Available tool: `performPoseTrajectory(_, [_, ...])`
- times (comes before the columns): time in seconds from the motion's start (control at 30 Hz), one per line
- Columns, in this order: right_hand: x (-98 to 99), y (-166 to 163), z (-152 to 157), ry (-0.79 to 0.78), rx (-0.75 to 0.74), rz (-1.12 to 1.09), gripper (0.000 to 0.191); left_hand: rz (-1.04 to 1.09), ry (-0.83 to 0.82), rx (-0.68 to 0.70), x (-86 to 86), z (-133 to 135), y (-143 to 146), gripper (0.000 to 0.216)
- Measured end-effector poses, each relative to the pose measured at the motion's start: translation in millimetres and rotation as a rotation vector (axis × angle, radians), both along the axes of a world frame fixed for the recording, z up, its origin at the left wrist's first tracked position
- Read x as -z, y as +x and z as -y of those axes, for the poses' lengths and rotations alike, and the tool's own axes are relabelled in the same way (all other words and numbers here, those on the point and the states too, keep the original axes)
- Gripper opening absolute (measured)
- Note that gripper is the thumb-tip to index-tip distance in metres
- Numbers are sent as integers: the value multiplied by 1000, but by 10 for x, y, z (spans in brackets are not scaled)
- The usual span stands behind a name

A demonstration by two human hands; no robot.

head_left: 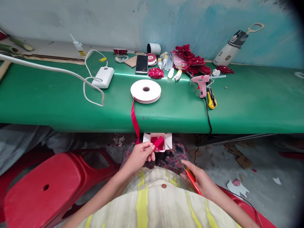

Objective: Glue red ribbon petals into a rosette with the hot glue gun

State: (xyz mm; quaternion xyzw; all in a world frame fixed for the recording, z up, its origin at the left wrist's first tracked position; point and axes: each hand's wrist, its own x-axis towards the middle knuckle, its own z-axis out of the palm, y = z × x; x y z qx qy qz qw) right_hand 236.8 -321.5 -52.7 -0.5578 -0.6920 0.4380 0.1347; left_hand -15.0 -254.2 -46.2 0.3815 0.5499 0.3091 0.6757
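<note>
My left hand pinches the end of a red ribbon over my lap. The ribbon runs up to a white spool lying flat on the green table. In my right hand is an orange-handled tool with a long, thin metal shaft; its exact kind is unclear. The shaft points up and left, its tip close to the ribbon end. Below the ribbon, a small white box with red pieces inside sits on my lap.
The green table holds a pink glue gun, a yellow utility knife, a phone, a white power bank-like box, glue bottles and red glittery pieces. A bottle leans on the wall. Left stands a red chair.
</note>
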Motion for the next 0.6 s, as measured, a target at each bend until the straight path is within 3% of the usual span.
performPoseTrajectory(0.1, [30, -59, -5, -38, -39, 5, 42, -10, 17, 21, 8, 6, 46, 28])
performPoseTrajectory(0.3, [-103, -302, -167, -55, -76, -49, 30, -62, 27, 50, -12, 10, 68, 30])
performPoseTrajectory(0.6, [-146, -352, -206, -147, -94, -55, 33, -64, 73, 67, 3, 4, 58, 29])
